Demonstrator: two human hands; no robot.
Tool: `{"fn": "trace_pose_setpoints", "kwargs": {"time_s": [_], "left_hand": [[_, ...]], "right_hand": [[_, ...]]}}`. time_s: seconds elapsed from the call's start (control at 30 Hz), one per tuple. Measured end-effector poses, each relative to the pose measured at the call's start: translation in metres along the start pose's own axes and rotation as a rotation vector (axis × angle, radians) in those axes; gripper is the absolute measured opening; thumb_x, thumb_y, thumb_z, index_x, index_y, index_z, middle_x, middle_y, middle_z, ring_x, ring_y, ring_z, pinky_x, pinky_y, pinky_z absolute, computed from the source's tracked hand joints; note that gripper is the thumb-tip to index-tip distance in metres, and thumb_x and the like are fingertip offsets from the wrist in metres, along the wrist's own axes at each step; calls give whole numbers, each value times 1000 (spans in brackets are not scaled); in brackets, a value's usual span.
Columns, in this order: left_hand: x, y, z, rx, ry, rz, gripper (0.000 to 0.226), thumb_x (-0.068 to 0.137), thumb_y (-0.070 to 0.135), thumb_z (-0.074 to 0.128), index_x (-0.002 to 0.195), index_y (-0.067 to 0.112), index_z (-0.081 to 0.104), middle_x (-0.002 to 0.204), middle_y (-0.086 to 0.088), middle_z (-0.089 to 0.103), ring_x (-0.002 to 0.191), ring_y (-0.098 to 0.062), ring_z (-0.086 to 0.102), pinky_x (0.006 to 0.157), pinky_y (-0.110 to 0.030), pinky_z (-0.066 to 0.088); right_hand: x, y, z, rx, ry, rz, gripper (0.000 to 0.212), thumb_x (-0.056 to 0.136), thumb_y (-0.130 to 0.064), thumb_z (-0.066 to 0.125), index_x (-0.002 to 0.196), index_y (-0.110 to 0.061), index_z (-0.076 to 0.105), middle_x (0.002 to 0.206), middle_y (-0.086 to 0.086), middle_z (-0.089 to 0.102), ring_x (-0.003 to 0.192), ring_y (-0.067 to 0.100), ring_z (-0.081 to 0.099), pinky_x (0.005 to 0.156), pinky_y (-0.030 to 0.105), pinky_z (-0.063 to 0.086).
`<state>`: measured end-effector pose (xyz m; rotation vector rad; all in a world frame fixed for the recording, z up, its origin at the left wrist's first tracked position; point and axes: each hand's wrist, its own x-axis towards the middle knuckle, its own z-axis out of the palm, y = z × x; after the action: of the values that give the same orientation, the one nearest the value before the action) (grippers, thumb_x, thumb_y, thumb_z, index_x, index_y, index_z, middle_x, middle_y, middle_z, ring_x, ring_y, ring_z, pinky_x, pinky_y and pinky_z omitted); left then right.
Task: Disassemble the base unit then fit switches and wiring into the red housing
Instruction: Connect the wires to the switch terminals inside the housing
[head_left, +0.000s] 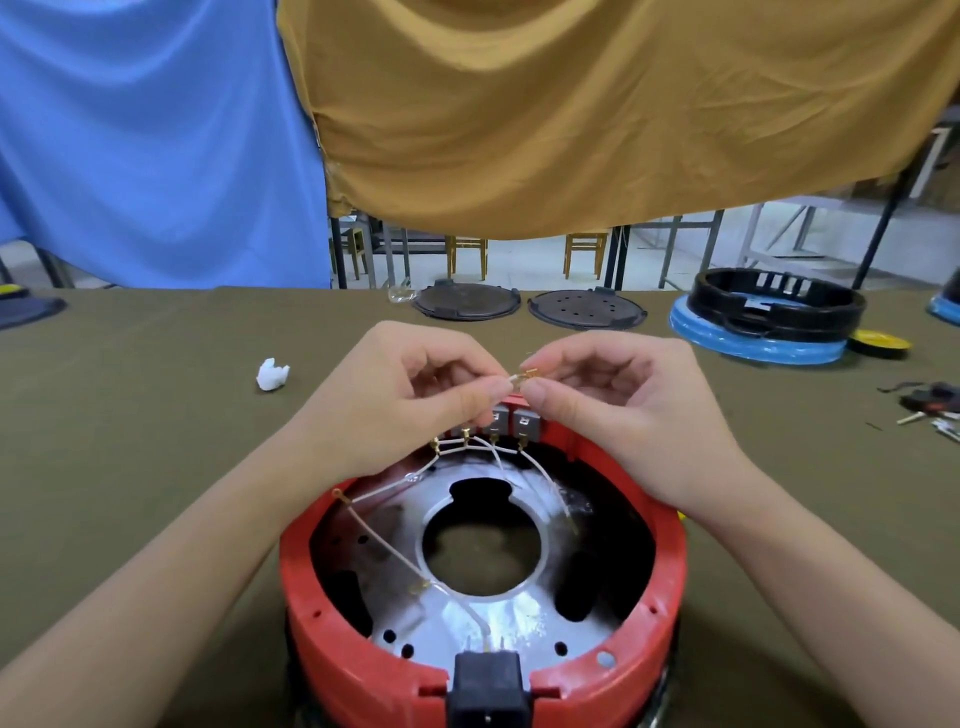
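Observation:
The round red housing (667, 597) lies open side up on the table in front of me, with a shiny metal plate (519, 621) inside and a black power socket (487, 686) at its near rim. Grey switches (524, 421) sit in its far wall, and white wires (540, 475) with brass terminals run from them across the plate. Above the switches, my left hand (410, 400) and my right hand (613, 410) pinch the same brass wire terminal (525, 376) between thumb and forefinger.
A crumpled white scrap (271, 375) lies to the left. Two dark round plates (466, 301) (587, 309) rest at the table's far edge. At far right stand a black ring housing (776, 304) on a blue base, a yellow disc (880, 343) and small loose parts (930, 402).

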<state>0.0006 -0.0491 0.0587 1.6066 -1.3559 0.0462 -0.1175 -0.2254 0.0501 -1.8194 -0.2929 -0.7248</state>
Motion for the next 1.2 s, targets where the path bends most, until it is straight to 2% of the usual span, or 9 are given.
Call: {"fn": "trace_pose_setpoints", "kwargs": {"time_s": [0.17, 0.33, 0.43, 0.5, 0.67, 0.93, 1.0, 1.13, 1.2], "left_hand": [[0, -1, 0, -57, -12, -3, 10, 88, 19, 71, 91, 10, 75, 68, -3, 71, 61, -29, 65, 59, -42, 54], [1, -2, 0, -86, -15, -22, 6, 89, 18, 70, 91, 15, 75, 69, -4, 72, 63, -29, 67, 60, -36, 55], [1, -1, -1, -112, -44, -57, 8, 92, 13, 67, 88, 15, 74, 66, -1, 70, 59, -11, 65, 58, -19, 51], [0, -1, -1, -135, -76, -72, 8, 92, 10, 65, 88, 10, 72, 63, 1, 68, 58, -6, 63, 58, -15, 49], [-1, 0, -1, -106, -132, -47, 9, 93, 10, 64, 93, 4, 70, 63, 4, 64, 57, -7, 61, 59, -17, 48], [0, -1, -2, -13, -171, -13, 8, 92, 19, 64, 94, 16, 72, 65, 1, 64, 60, -6, 59, 60, -19, 47], [0, -2, -3, -54, -158, -42, 8, 91, 19, 65, 93, 16, 72, 64, 3, 65, 60, -6, 61, 61, -18, 49], [0, -3, -6, -214, -122, -148, 12, 89, 23, 66, 91, 13, 73, 64, 0, 66, 58, -11, 61, 60, -20, 51], [0, -3, -8, -248, -115, -189, 17, 88, 24, 67, 91, 9, 73, 63, -2, 66, 58, -13, 60, 59, -23, 50]], "right_hand": [[0, 2, -1, 44, -39, 22, 10, 84, -7, 71, 92, -3, 73, 75, 8, 72, 65, 19, 63, 65, 25, 54], [0, 3, -4, 89, -74, 56, 12, 87, -6, 67, 96, -3, 74, 73, 12, 71, 66, 15, 63, 65, 21, 52], [0, 4, -4, 98, -86, 72, 15, 85, -8, 67, 98, -3, 75, 76, 6, 73, 68, 13, 65, 65, 20, 53], [-1, 5, -3, 106, -76, 74, 16, 84, -10, 68, 97, -3, 75, 77, 9, 74, 68, 14, 66, 65, 22, 54], [-1, 4, -3, 96, -81, 73, 10, 87, -9, 67, 91, -3, 72, 76, 9, 72, 67, 16, 63, 65, 23, 52], [0, 2, -6, 166, -153, 170, 10, 89, -8, 63, 88, -3, 72, 76, 11, 70, 66, 12, 62, 65, 19, 51], [0, 3, -6, 180, -141, 177, 11, 86, -10, 65, 91, -3, 72, 77, 9, 71, 65, 12, 62, 64, 18, 52], [1, 5, -6, 146, -79, 155, 26, 79, -8, 72, 104, -3, 71, 83, 11, 72, 70, 16, 64, 67, 21, 54], [1, 6, -6, 119, -60, 149, 24, 80, -8, 72, 104, -5, 71, 82, 10, 71, 70, 16, 64, 68, 21, 53]]}}
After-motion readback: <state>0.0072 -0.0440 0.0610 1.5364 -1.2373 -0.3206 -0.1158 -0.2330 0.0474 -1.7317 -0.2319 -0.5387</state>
